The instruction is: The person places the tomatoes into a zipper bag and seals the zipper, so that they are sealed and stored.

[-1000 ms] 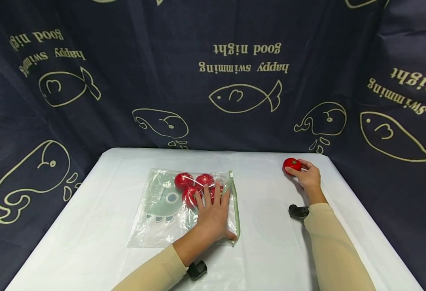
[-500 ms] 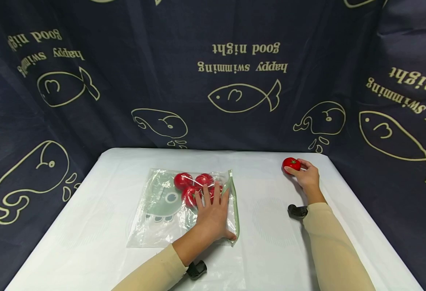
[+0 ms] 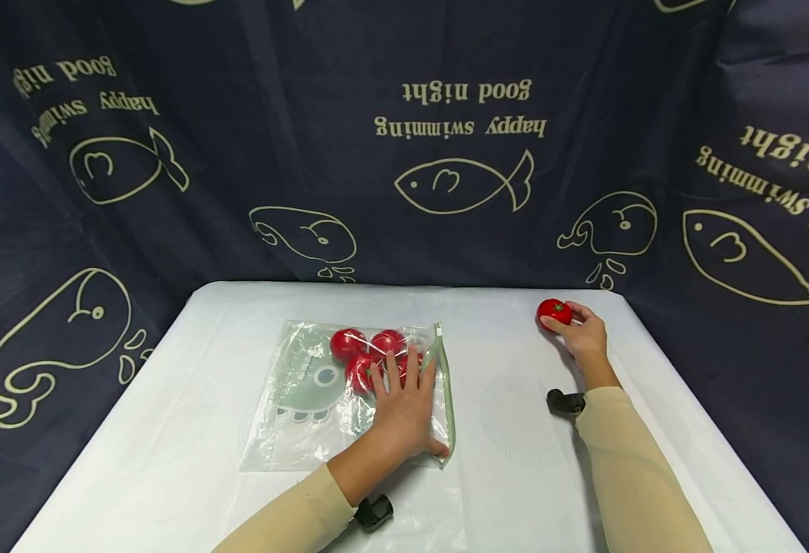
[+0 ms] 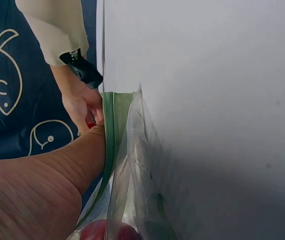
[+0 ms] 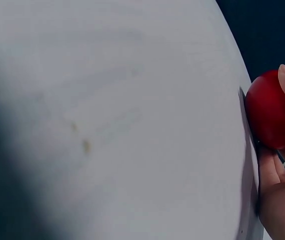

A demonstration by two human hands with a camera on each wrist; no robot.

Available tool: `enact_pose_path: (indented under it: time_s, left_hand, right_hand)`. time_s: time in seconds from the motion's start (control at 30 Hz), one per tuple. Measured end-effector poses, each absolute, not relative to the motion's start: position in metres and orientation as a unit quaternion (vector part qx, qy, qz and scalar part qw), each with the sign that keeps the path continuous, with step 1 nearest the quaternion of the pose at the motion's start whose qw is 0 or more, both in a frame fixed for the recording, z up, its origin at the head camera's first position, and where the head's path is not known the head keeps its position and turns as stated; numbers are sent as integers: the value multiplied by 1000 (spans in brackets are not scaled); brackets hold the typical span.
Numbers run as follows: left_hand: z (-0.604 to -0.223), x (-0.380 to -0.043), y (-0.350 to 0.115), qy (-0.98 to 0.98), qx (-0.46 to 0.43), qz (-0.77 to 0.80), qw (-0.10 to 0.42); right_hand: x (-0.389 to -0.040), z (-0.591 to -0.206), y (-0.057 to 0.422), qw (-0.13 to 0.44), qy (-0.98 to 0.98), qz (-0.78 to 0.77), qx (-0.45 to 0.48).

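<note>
A clear zip bag (image 3: 286, 445) with a green dinosaur print lies flat left of the table's middle. Several red tomatoes (image 3: 349, 345) sit inside it, one partly covered by fingers. My left hand (image 3: 404, 411) rests on the bag with spread, straight fingers, its thumb near the bag's green zip edge (image 3: 451, 415). In the left wrist view the zip strip (image 4: 110, 125) stands up beside that thumb. At the back right corner, my right hand (image 3: 587, 338) grips another tomato (image 3: 551, 312), thumb across its near side. That tomato (image 5: 270, 112) is close over the table in the right wrist view.
The white table (image 3: 501, 499) ends just behind the right hand's tomato. A dark blue curtain (image 3: 349, 92) with fish and whale drawings hangs behind and along both sides. Black wrist-worn devices (image 3: 566, 401) sit beneath each wrist.
</note>
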State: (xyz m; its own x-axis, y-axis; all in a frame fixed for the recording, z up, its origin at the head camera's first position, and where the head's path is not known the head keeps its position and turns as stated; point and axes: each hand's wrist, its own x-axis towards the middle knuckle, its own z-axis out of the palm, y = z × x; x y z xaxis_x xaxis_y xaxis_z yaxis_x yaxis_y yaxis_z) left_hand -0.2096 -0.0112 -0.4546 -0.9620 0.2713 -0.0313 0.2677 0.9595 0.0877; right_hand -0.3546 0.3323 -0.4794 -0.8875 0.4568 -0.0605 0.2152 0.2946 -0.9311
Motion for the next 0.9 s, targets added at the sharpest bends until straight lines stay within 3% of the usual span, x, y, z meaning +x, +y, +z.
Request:
enact_pose_path:
  time_s: [0.9]
  left_hand:
    - [-454, -210, -11, 989, 139, 45, 20]
  right_hand:
    - [-342, -479, 323, 121, -780, 574, -220]
